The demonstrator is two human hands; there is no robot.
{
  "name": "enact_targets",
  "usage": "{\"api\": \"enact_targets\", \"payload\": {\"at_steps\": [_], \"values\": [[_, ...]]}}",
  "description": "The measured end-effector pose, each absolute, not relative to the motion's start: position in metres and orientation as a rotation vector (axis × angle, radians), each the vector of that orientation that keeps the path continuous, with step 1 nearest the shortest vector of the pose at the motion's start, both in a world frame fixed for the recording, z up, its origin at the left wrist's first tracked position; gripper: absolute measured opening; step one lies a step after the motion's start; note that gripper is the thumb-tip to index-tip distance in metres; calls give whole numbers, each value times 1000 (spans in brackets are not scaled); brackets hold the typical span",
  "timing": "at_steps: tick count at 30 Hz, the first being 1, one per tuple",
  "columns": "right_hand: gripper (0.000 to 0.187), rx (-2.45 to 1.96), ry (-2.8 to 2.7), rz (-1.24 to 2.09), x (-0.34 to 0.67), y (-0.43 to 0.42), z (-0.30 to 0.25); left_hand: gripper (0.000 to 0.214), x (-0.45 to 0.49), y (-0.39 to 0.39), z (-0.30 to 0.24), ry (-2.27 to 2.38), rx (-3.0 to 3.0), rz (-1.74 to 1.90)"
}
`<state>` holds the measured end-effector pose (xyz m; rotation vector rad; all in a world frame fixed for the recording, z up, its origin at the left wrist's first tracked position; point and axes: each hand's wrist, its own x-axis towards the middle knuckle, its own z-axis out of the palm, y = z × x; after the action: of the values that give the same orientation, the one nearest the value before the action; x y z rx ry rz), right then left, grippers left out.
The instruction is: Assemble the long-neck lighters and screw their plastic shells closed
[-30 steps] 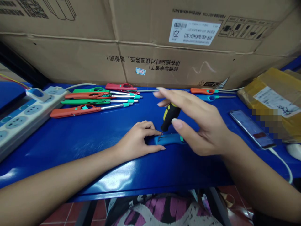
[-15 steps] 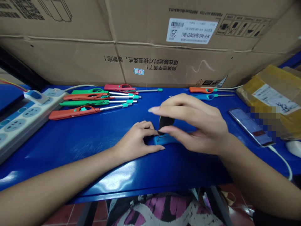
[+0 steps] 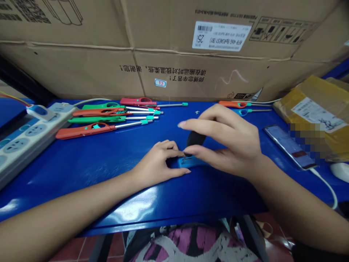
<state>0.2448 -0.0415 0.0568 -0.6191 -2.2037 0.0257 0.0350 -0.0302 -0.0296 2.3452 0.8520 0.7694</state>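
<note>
A blue plastic lighter handle [image 3: 198,162] lies on the table, pinned at its left end between the thumb and fingers of my left hand [image 3: 154,163]. My right hand [image 3: 233,142] grips a short screwdriver [image 3: 195,141] by its black handle, thumb and index finger on either side. The screwdriver's thin metal shaft points down onto the left end of the blue piece, close to my left fingertips. My right hand covers the rest of that piece, and the exact contact at the tip is too small to make out.
Several red and green long-necked lighters [image 3: 87,130] lie at the back left, beside a white power strip [image 3: 29,134]. Behind them stands a large cardboard box [image 3: 169,54]. Orange [image 3: 229,104] and blue lighters, a phone [image 3: 290,145] on a cable and a taped parcel [image 3: 308,105] are rightward.
My right fingers have turned slightly around the screwdriver, and its black handle leans a little more to the right. My left hand and the blue piece have stayed in place.
</note>
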Motion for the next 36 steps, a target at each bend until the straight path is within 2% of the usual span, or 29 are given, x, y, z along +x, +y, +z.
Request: {"api": "enact_targets", "payload": {"at_steps": [4, 9, 15, 18, 21, 25, 28, 31, 36], "values": [[36, -541, -2281, 196, 245, -42, 60, 31, 35, -29, -31, 813, 2371, 814], [27, -586, -2189, 5, 247, -41, 58, 30, 35, -29, -31, 856, 2385, 775], [39, -531, -2340, 198, 249, -41, 61, 31, 34, -30, -30, 826, 2364, 798], [27, -580, -2260, 46, 247, -40, 59, 29, 35, -30, -30, 858, 2372, 787], [29, -622, -2257, -79, 247, -39, 57, 30, 35, -30, -30, 850, 2368, 778], [36, -552, -2311, 123, 249, -39, 58, 32, 34, -29, -32, 824, 2363, 799], [30, -582, -2233, 49, 248, -39, 56, 31, 34, -30, -31, 851, 2376, 779], [34, -613, -2215, -37, 248, -39, 57, 30, 34, -30, -30, 855, 2375, 775], [35, -533, -2292, 152, 250, -39, 61, 31, 34, -30, -30, 839, 2375, 780]]}}
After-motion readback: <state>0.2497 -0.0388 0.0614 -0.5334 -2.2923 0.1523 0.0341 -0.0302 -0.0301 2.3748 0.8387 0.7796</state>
